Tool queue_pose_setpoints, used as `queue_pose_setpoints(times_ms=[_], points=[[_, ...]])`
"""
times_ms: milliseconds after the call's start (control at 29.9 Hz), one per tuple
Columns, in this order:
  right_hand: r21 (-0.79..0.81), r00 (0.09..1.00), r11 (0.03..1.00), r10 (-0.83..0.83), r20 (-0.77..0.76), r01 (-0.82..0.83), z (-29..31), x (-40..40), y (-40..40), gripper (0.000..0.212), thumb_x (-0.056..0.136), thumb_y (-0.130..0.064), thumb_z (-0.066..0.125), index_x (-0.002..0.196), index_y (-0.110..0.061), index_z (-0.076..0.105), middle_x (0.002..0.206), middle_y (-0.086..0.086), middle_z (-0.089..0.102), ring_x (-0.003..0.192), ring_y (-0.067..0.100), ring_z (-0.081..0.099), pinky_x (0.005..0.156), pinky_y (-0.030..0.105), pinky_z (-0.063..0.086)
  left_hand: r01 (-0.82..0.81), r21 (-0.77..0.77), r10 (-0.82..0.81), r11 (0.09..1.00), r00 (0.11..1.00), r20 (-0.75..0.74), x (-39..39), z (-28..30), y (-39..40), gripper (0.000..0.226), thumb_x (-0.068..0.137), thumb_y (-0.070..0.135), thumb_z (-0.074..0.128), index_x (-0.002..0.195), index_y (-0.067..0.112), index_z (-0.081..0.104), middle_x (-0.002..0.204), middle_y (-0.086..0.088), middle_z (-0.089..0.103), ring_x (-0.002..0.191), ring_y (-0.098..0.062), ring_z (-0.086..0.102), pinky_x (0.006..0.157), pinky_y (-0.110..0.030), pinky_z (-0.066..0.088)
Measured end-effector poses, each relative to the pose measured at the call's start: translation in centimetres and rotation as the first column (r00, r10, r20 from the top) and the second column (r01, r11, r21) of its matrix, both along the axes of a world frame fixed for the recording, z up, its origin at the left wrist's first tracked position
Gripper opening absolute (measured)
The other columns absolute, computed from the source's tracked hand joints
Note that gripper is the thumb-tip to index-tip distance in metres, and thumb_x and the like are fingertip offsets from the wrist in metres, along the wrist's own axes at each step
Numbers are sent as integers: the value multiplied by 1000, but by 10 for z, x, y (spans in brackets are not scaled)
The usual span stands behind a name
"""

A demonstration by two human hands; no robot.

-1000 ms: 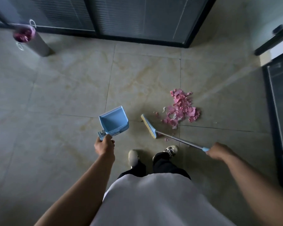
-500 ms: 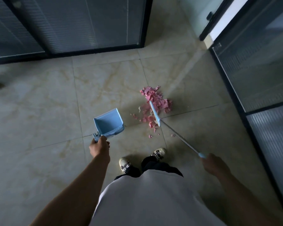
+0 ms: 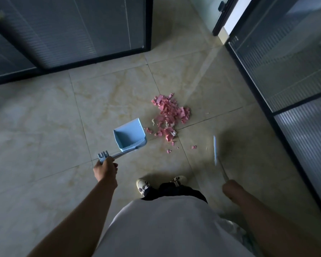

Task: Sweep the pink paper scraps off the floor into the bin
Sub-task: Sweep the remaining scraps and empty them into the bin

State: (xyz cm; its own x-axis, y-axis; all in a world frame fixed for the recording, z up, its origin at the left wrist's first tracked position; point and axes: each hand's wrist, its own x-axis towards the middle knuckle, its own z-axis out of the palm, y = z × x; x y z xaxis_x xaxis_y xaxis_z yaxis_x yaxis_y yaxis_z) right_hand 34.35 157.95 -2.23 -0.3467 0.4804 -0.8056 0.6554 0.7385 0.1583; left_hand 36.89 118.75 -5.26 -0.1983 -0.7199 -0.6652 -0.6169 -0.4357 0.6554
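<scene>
**Inspector:** Risks, largest item first. The tiled floor (image 3: 44,127) is smooth, so a brisk stroke would scatter the pink paper scraps (image 3: 170,115) rather than gather them. The heap lies near the tile joint, just right of the blue dustpan (image 3: 129,135), with a few strays nearer the feet.

**Assistant:** And the pan itself?

**Inspector:** Its mouth does not appear to face the heap squarely (judged from the angle). Unless turned, scraps would slide past its edge. The left hand (image 3: 106,168) has its fingers wrapped round the pan's long handle.

**Assistant:** The broom?

**Inspector:** The broom (image 3: 215,150) is blurred, well right of the heap. The right hand (image 3: 232,188) is at the handle's end, but blur hides the fingers; I cannot tell its grip. A loose hold would cost control.

**Assistant:** The bin? Any markings?

**Inspector:** No bin in view. No legible brand, label or writing anywhere.
</scene>
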Motion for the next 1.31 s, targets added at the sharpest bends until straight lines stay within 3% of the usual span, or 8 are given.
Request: queue_pose_setpoints(times_ms=[67,100,167,368,502,971,1172,1306], points=[[-95,998,994,-56,42,59,0,-9,-26,27,97,-3,39,110,6,61,104,21,62,92,27,63,66,23,47,0,-8,0,1000,1000,1,2,1,-1,14,80,13,54,68,14,60,55,-11,54,43,-19,42,46,-24,34],[-150,998,987,-53,29,56,1,-15,-39,21,97,-3,39,95,3,58,79,16,56,68,22,56,51,25,42,2,-8,-2,1000,1000,0,2,1,-1,14,80,14,54,67,14,60,55,-11,54,43,-20,42,46,-24,34],[-201,999,979,-28,26,33,0,-26,-69,15,97,-6,35,92,-7,49,60,5,36,48,11,33,34,22,28,-5,-13,5,1000,1000,6,5,-1,-2,14,80,14,55,67,14,60,56,-10,55,43,-19,43,47,-24,35],[-311,996,946,-81,44,91,-1,-50,-136,35,92,-11,26,94,-3,60,49,5,38,27,10,22,36,11,18,-9,-23,9,1000,1000,8,13,-4,-2,10,83,14,56,75,14,62,59,-8,57,48,-18,48,49,-24,39],[-420,978,886,-208,16,195,5,-60,-163,25,96,-16,28,79,-20,46,44,0,39,33,7,25,33,14,18,-9,-32,9,999,1000,13,15,-1,-2,6,80,14,58,78,13,63,61,-8,59,49,-17,48,50,-25,40],[-593,801,642,-599,8,486,-9,-36,-156,20,96,-14,44,79,-8,53,52,3,38,28,7,26,32,11,18,-56,-49,59,997,997,53,26,3,-18,19,89,22,58,72,14,59,57,-8,57,44,-19,48,46,-24,40],[-557,747,667,-654,-120,494,-1,-51,-114,16,93,-3,47,79,-4,55,58,10,47,29,8,39,31,10,29,148,-109,-125,983,973,193,17,0,-14,19,83,29,56,82,11,63,77,-14,69,75,-37,66,73,-43,57],[-548,719,671,-674,-171,499,-3,-80,-85,19,87,9,44,76,-1,56,57,9,46,45,12,42,35,11,34,289,-119,-257,950,940,226,3,4,-15,17,87,16,60,99,7,67,86,-14,65,79,-31,59,73,-37,50]])
